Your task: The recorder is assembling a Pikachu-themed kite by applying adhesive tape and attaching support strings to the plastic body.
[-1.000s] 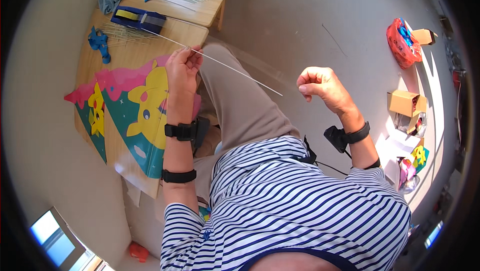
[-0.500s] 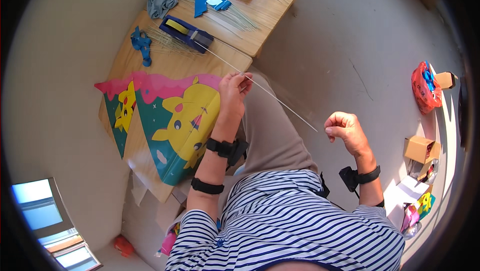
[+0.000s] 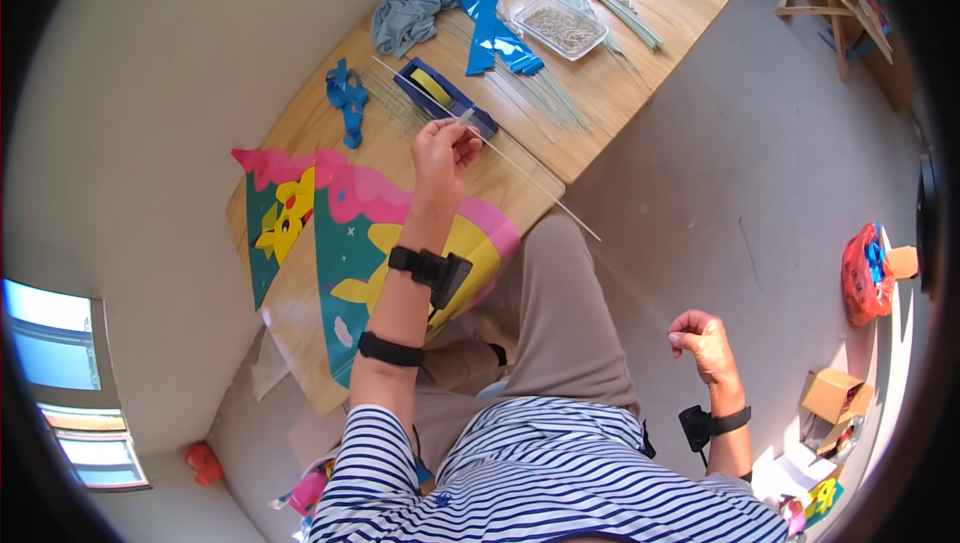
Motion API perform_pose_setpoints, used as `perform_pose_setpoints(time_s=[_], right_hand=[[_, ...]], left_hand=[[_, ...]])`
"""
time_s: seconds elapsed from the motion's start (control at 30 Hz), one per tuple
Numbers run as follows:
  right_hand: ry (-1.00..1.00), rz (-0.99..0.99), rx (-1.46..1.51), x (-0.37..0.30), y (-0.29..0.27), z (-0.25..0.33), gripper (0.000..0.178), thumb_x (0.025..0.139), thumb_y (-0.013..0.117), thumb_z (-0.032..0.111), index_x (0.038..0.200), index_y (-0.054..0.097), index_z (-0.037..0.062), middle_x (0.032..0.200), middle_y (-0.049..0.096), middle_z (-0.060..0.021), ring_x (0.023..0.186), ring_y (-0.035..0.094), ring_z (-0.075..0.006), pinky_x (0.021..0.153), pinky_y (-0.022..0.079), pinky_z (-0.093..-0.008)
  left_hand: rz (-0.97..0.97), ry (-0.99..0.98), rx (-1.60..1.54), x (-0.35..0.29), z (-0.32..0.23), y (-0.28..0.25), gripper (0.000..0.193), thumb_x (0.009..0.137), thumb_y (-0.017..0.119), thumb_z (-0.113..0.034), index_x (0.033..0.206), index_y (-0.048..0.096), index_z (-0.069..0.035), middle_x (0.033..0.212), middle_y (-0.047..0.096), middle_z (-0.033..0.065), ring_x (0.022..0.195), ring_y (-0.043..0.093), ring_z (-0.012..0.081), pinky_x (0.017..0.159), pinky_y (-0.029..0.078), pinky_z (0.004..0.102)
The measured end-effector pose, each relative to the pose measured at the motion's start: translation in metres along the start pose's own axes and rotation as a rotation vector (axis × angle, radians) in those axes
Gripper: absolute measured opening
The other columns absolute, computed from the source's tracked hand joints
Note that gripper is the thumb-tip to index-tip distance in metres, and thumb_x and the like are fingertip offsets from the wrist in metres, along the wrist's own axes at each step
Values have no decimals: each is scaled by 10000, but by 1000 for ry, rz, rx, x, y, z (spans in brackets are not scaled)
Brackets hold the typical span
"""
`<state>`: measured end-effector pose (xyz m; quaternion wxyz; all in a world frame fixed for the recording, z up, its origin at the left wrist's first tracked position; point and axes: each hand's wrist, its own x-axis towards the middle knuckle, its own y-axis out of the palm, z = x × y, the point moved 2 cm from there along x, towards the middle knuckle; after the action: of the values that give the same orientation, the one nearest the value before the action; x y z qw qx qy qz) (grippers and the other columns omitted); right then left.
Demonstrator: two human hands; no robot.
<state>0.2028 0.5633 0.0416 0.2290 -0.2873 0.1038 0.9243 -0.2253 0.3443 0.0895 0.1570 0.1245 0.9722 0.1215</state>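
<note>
My left hand (image 3: 440,148) is raised over the wooden table (image 3: 640,3) and pinches a thin pale stick (image 3: 540,190) that slants from the table out past its near edge. Under my left forearm lies a colourful kite sheet (image 3: 350,233) in pink, teal and yellow. Just beyond the hand sits a dark blue box with a yellow pad (image 3: 440,93), among a spread of thin sticks (image 3: 550,93). My right hand (image 3: 700,338) hangs off the table above the floor, fingers curled in, holding nothing I can see.
Farther on the table lie blue paper strips (image 3: 490,13), a grey-blue cloth (image 3: 405,13), a clear tray of small pieces (image 3: 558,27) and a blue ribbon scrap (image 3: 347,98). On the floor at right are a red bag (image 3: 862,273) and cardboard boxes (image 3: 830,395).
My left hand has reached farther onto the table with the stick, toward the dark blue box. My right hand has dropped lower and away from the stick.
</note>
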Motion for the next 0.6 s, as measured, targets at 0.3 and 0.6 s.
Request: perform_pose_setpoints(time_s=[0.3,0.6], right_hand=[[65,20,32,9,1,-12,47,799,664,-16,845,654,-18,725,635,-51,620,598,-144,610,507,-285],[109,24,45,21,-2,-20,56,798,673,-35,849,658,-19,727,639,-53,615,602,-144,604,500,-276]], left_hand=[[-164,168,180,65,-24,30,150,939,649,-63,1065,585,-16,879,699,95,754,713,187,658,559,304],[-328,-101,-141,32,47,-13,115,911,723,-131,965,625,-102,824,686,38,696,670,157,638,505,315]])
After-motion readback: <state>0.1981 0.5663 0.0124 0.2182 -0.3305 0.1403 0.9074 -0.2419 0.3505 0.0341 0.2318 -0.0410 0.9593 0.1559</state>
